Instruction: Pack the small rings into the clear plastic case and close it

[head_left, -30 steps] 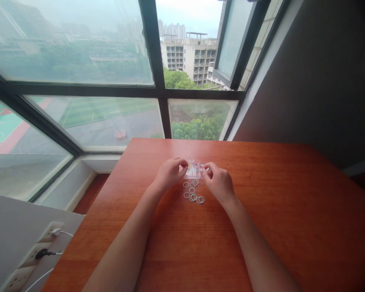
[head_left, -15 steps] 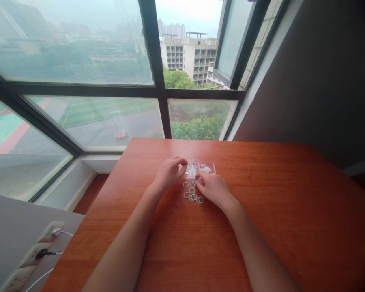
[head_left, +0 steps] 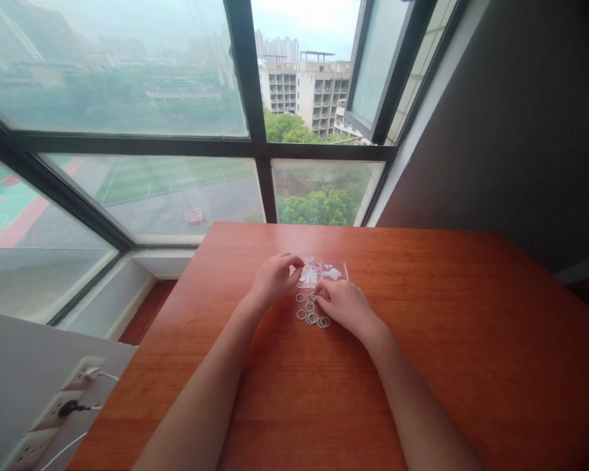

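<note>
A small clear plastic box (head_left: 344, 269) lies opened out on the table, with white markings on its right half. Small coloured pieces and a pale ring show in its left half. My left hand (head_left: 275, 279) is at the box's left edge, thumb and forefinger curled together on it. In front of the box lie several thin pale rings (head_left: 301, 314), some overlapping. My right hand (head_left: 346, 302) is beside them, its fingertips pinched at a ring (head_left: 313, 294) near the box's front edge. Fingers partly hide that ring.
The brown wooden table (head_left: 446, 340) extends to both sides. Beyond its far edge stand dark-framed windows (head_left: 324, 152). Wall sockets with plugged-in cables (head_left: 78, 408) are at the lower left, below the table's edge. A dark wall (head_left: 510, 131) rises on the right.
Almost nothing differs. My right fingertips have shifted very slightly at the ring; my left hand stays at the box.
</note>
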Demonstrator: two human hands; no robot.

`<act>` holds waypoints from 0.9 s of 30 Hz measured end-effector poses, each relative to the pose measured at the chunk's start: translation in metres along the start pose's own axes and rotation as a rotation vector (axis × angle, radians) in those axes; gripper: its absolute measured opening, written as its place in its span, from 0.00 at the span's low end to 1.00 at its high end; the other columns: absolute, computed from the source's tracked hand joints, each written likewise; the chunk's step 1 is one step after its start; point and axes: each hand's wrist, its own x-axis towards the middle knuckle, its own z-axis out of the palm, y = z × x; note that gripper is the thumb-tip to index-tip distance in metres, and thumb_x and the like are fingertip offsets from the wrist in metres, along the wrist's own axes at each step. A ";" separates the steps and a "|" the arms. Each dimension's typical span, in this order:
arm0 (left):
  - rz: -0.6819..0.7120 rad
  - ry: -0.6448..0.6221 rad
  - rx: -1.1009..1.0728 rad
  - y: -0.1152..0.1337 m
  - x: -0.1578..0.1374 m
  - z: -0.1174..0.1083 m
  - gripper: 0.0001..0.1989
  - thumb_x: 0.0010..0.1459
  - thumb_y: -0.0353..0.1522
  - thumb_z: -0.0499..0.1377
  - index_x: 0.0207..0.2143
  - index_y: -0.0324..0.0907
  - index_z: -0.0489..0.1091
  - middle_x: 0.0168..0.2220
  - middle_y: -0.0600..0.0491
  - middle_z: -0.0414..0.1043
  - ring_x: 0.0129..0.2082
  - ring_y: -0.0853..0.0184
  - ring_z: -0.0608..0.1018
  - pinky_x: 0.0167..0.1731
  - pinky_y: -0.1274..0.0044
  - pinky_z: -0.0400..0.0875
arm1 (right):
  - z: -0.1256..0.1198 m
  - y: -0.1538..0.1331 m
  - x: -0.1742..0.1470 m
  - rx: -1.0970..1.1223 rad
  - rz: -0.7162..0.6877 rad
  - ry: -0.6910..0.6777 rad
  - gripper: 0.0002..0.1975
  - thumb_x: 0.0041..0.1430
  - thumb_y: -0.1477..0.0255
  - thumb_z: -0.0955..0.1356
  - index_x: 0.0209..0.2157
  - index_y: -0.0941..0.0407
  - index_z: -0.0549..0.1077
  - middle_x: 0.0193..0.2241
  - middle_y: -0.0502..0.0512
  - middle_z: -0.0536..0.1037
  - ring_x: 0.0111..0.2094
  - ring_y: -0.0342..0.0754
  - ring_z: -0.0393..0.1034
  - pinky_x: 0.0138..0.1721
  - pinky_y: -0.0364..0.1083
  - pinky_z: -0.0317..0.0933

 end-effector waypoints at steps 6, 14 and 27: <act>0.009 -0.004 -0.008 0.000 0.000 0.001 0.06 0.54 0.26 0.57 0.33 0.40 0.74 0.33 0.52 0.75 0.27 0.71 0.73 0.29 0.80 0.66 | 0.002 0.001 0.001 0.019 0.007 -0.002 0.06 0.58 0.68 0.67 0.39 0.50 0.73 0.31 0.49 0.78 0.32 0.45 0.70 0.29 0.42 0.48; 0.014 -0.002 -0.016 -0.001 0.000 0.001 0.06 0.54 0.26 0.57 0.32 0.40 0.74 0.33 0.52 0.75 0.26 0.71 0.72 0.28 0.80 0.65 | 0.000 0.001 0.000 0.039 -0.011 0.032 0.04 0.58 0.69 0.67 0.33 0.52 0.74 0.28 0.49 0.78 0.30 0.44 0.69 0.27 0.42 0.47; -0.021 -0.084 -0.340 0.017 0.001 0.001 0.09 0.58 0.35 0.58 0.34 0.38 0.75 0.28 0.53 0.75 0.23 0.74 0.69 0.24 0.82 0.63 | -0.003 0.006 0.004 0.226 0.003 0.244 0.08 0.60 0.65 0.65 0.35 0.51 0.76 0.24 0.47 0.75 0.26 0.43 0.68 0.30 0.41 0.55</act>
